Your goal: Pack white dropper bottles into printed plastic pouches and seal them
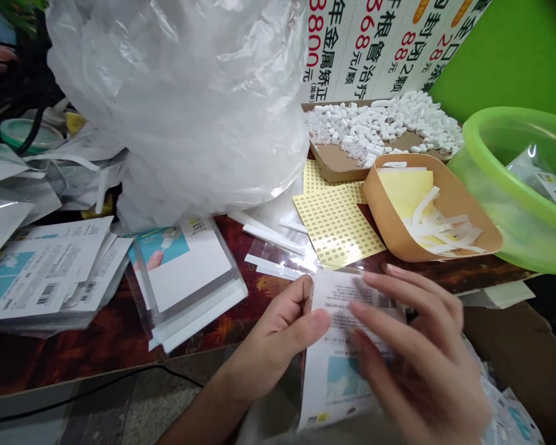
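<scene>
One printed card, left fingers pinching its edge, right fingers spread over it, one green basin

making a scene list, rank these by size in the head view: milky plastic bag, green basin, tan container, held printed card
Largest to smallest:
1. Milky plastic bag
2. Green basin, cut off by the edge
3. Tan container, held printed card: unsure, as the card is nearer and partly behind the right hand.

A white card with small print above a blue picture, tilted, pinched by the left hand
</scene>
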`<state>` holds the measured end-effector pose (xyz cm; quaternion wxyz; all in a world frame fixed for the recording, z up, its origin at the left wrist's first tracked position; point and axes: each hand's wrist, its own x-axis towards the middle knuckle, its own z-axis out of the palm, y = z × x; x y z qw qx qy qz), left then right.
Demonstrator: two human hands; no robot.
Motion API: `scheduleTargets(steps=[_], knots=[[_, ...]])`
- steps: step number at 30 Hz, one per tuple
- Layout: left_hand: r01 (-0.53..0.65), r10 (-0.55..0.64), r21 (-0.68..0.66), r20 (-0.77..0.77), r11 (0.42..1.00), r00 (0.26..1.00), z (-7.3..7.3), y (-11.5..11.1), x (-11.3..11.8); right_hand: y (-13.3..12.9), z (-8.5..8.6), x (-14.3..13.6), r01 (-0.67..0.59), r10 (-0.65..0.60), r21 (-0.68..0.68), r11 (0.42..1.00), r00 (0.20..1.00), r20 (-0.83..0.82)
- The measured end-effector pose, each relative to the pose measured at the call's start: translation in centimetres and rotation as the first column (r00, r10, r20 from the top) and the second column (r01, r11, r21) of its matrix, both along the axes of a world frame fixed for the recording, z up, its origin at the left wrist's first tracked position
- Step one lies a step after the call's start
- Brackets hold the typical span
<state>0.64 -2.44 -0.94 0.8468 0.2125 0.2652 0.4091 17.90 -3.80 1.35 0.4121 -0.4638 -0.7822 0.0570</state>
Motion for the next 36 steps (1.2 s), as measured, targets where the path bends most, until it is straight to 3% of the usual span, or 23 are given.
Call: scheduleTargets(steps=[3, 5, 7, 9, 11, 16, 20, 23, 26, 30, 32, 34, 36], knots=[[-0.027, 0.023, 0.041, 0.079, 0.999, 0.997, 0.2, 0.4, -0.2, -0.1, -0.3, 1.6, 0.064, -0.095, -0.135, 0.989, 0.966, -0.242], [-0.030, 0.029, 0.017, 0.087, 0.999, 0.996, 0.1, 0.8, -0.3, -0.2, -0.5, 3.1, -0.078, -0.075, -0.332, 0.940, 0.903, -0.424], [-0.025, 0.027, -0.024, 0.085, 0.999, 0.996, -0.2, 1.1, -0.3, 0.0, -0.9, 4.5, -0.273, -0.053, -0.461, 0.844, 0.814, -0.579], [-0.022, 0.029, -0.074, 0.092, 0.997, 0.995, -0.7, 1.4, -0.1, 0.3, -1.4, 5.4, -0.381, -0.088, -0.523, 0.763, 0.740, -0.667], [-0.027, 0.039, -0.129, 0.095, 0.991, 0.995, -1.1, 1.7, 0.0, 0.8, -1.9, 5.7, -0.402, -0.138, -0.541, 0.739, 0.696, -0.705], [-0.034, 0.015, -0.201, -0.096, 0.979, 0.995, -1.0, 2.3, 0.4, 1.9, -2.8, 5.4, -0.346, -0.096, -0.466, 0.814, 0.712, -0.696], [0.026, -0.048, -0.131, -0.173, 0.991, 0.984, -0.4, 2.4, 0.3, 2.2, -3.1, 5.6, -0.245, -0.116, -0.434, 0.867, 0.749, -0.653], [0.167, -0.171, -0.051, -0.103, 0.985, 0.980, -0.4, 2.2, -0.1, 2.3, -3.0, 6.0, -0.266, -0.147, -0.499, 0.825, 0.751, -0.644], [0.206, -0.196, 0.048, -0.171, 0.977, 0.966, -0.3, 2.2, -0.3, 2.4, -2.8, 6.3, -0.296, -0.141, -0.576, 0.762, 0.792, -0.594], [0.178, -0.129, 0.105, -0.358, 0.978, 0.925, -0.1, 2.2, 0.0, 2.1, -2.8, 5.5, -0.256, -0.165, -0.550, 0.795, 0.782, -0.602], [0.191, -0.116, 0.136, -0.427, 0.972, 0.897, -0.1, 2.0, 0.3, 1.8, -2.6, 4.4, -0.167, -0.199, -0.501, 0.849, 0.777, -0.598], [0.222, -0.100, 0.182, -0.514, 0.958, 0.852, -0.4, 1.4, 0.6, 1.7, -2.3, 3.0, 0.007, -0.263, -0.409, 0.913, 0.775, -0.575], [0.233, -0.069, 0.216, -0.575, 0.948, 0.815, -0.7, 0.7, 0.8, 1.8, -1.8, 1.8, 0.169, -0.329, -0.310, 0.936, 0.732, -0.597]])
